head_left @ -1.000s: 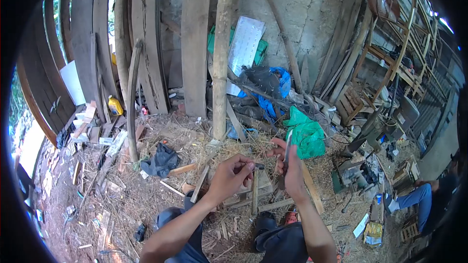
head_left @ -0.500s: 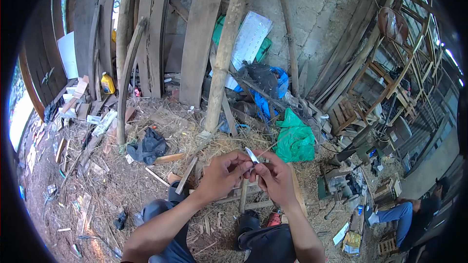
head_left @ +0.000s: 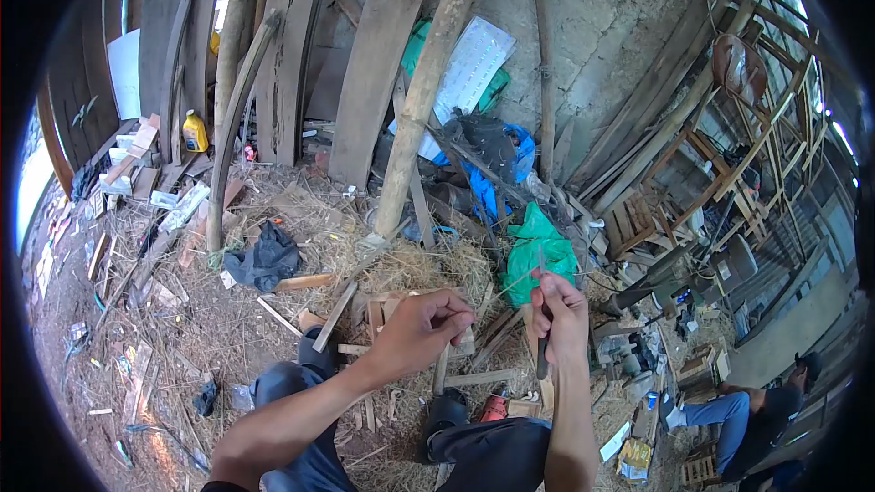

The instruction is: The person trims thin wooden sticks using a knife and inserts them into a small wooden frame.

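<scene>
My right hand [head_left: 562,312] is closed around the dark handle of a knife [head_left: 542,357], whose narrow blade points up past my fingers, in front of the green plastic bag. My left hand [head_left: 427,326] is to its left, thumb and fingertips pinched together. From that pinch a thin pale strip [head_left: 500,292] slants up to the right; its material is too fine to make out. The hands are apart, above my knees and the littered ground.
A green plastic bag [head_left: 538,251] and a dark and blue heap lie ahead by a leaning pole [head_left: 424,109]. Black plastic [head_left: 266,258] is at left, a yellow bottle [head_left: 195,131] farther back. A person [head_left: 761,415] sits at right near tools and scrap wood.
My hands were together with the blade between them. Now my right hand has moved right and up with the knife upright, while my left hand has shifted slightly.
</scene>
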`<state>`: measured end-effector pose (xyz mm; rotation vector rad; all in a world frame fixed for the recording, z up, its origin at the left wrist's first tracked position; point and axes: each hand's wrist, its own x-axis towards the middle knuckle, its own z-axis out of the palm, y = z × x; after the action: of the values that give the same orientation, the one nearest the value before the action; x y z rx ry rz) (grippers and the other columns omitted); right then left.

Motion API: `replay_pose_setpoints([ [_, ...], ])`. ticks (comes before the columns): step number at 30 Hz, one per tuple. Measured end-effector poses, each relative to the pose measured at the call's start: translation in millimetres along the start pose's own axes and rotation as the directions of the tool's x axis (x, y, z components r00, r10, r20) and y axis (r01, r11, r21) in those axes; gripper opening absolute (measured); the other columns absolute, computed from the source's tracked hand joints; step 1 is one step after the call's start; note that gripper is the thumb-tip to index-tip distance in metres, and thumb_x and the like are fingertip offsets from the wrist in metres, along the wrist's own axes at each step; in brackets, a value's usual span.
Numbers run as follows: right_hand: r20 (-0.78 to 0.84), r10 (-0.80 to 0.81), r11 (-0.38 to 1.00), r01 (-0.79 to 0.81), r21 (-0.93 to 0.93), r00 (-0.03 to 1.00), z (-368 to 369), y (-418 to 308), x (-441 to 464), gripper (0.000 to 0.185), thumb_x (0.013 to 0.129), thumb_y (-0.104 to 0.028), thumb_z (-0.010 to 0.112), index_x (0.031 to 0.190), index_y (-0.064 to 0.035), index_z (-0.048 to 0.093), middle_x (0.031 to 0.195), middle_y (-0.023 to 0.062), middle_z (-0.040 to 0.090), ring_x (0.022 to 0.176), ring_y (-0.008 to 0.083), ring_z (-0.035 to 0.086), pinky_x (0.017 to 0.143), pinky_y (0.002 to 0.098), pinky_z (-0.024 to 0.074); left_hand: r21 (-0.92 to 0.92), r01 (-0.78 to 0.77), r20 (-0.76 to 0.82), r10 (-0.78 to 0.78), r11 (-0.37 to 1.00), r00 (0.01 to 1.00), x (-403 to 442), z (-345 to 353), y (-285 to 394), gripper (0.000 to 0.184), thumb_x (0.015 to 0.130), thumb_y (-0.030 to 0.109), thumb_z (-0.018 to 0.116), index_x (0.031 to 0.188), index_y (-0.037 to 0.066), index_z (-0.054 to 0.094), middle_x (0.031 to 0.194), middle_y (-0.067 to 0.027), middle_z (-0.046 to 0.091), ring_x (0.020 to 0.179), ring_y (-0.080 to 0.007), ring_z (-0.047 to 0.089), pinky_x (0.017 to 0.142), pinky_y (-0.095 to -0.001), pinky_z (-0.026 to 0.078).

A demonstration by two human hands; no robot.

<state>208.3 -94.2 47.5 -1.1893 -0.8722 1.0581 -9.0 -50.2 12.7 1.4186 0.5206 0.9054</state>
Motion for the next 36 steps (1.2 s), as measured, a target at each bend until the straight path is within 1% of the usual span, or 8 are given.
replay_pose_setpoints([
  [2, 0.005, -0.094, 0.996, 0.094, -0.011, 0.996, 5, 5, -3, 0.027, 0.095, -0.022, 0.056, 0.111, -0.0012, 0.06, 0.071, 0.0028, 0.06, 0.048, 0.0048, 0.042, 0.042, 0.0198, 0.0295, 0.009, 0.04, -0.025, -0.04, 0.999, 0.999, 1, -2, 1, 0.011, 0.092, 0.008, 0.057, 0.093, -0.002, 0.06, 0.072, -0.0023, 0.058, 0.065, -0.0066, 0.054, 0.056, -0.0237, 0.042],
  [4, 0.048, -0.095, 0.992, 0.098, -0.078, 0.994, 20, 11, -9, 0.027, 0.097, -0.021, 0.053, 0.116, -0.0025, 0.058, 0.072, 0.0032, 0.06, 0.049, 0.0044, 0.041, 0.044, 0.0208, 0.0306, 0.009, 0.005, -0.057, -0.004, 1.0, 0.998, 2, 0, 0, 0.011, 0.092, 0.009, 0.057, 0.093, -0.002, 0.06, 0.071, -0.0025, 0.059, 0.065, -0.0066, 0.054, 0.056, -0.0238, 0.042],
  [7, 0.21, 0.013, 1.0, -0.013, -0.001, 0.978, 32, 9, -19, 0.024, 0.097, -0.016, 0.053, 0.115, -0.0015, 0.056, 0.073, 0.005, 0.062, 0.051, 0.0047, 0.043, 0.044, 0.019, 0.0301, 0.047, -0.024, -0.078, 0.027, 0.999, 0.997, 2, 2, 7, 0.012, 0.093, 0.01, 0.057, 0.094, -0.002, 0.059, 0.073, -0.0023, 0.059, 0.067, -0.0066, 0.053, 0.059, -0.0238, 0.043],
  [10, 0.258, -0.011, 0.993, 0.04, -0.107, 0.966, 35, 23, -15, 0.023, 0.095, -0.014, 0.055, 0.113, 0.0009, 0.056, 0.073, 0.0049, 0.061, 0.05, 0.0041, 0.042, 0.044, 0.0184, 0.0302, 0.077, -0.023, -0.071, 0.029, 0.997, 0.997, 2, 4, 5, 0.013, 0.094, 0.01, 0.056, 0.094, -0.003, 0.058, 0.075, -0.0023, 0.06, 0.069, -0.0068, 0.053, 0.062, -0.024, 0.044],
  [15, 0.241, -0.015, 0.995, 0.039, -0.094, 0.97, 39, 20, -16, 0.022, 0.094, -0.02, 0.058, 0.105, 0.0, 0.059, 0.07, 0.0045, 0.06, 0.048, 0.0037, 0.04, 0.043, 0.0184, 0.0284, 0.061, -0.057, -0.063, 0.061, 0.997, 0.996, 1, 5, 4, 0.011, 0.094, 0.008, 0.056, 0.093, -0.003, 0.057, 0.076, -0.0034, 0.06, 0.068, -0.0068, 0.053, 0.061, -0.0238, 0.044],
  [26, 0.193, 0.178, 0.976, -0.149, -0.159, 0.965, 27, 14, -9, 0.024, 0.094, -0.022, 0.058, 0.097, 0.0021, 0.061, 0.064, -0.0012, 0.052, 0.047, 0.0026, 0.035, 0.042, 0.0179, 0.0246, 0.092, 0.032, -0.05, -0.028, 0.995, 0.998, 2, 13, -4, 0.011, 0.093, 0.01, 0.057, 0.092, -0.001, 0.058, 0.069, -0.0014, 0.057, 0.062, -0.0065, 0.05, 0.056, -0.0235, 0.04],
  [32, 0.138, 0.195, 0.96, -0.16, -0.228, 0.971, 27, 10, -7, 0.023, 0.095, -0.018, 0.057, 0.096, 0.0033, 0.064, 0.067, -0.001, 0.053, 0.049, 0.0031, 0.037, 0.044, 0.0193, 0.0279, 0.097, 0.054, -0.07, -0.047, 0.994, 0.996, 5, 14, -12, 0.012, 0.093, 0.01, 0.057, 0.093, -0.002, 0.058, 0.069, -0.0014, 0.057, 0.062, -0.0065, 0.05, 0.056, -0.0242, 0.041],
  [36, 0.127, 0.129, 0.971, -0.099, -0.218, 0.984, 6, 18, 5, 0.026, 0.094, -0.022, 0.059, 0.1, 0.0027, 0.062, 0.064, -0.0015, 0.051, 0.047, 0.0021, 0.035, 0.041, 0.018, 0.0249, 0.142, 0.079, -0.081, -0.068, 0.987, 0.994, 2, 10, -8, 0.013, 0.093, 0.01, 0.057, 0.093, -0.003, 0.058, 0.068, -0.0014, 0.057, 0.061, -0.0067, 0.05, 0.056, -0.0244, 0.041],
])
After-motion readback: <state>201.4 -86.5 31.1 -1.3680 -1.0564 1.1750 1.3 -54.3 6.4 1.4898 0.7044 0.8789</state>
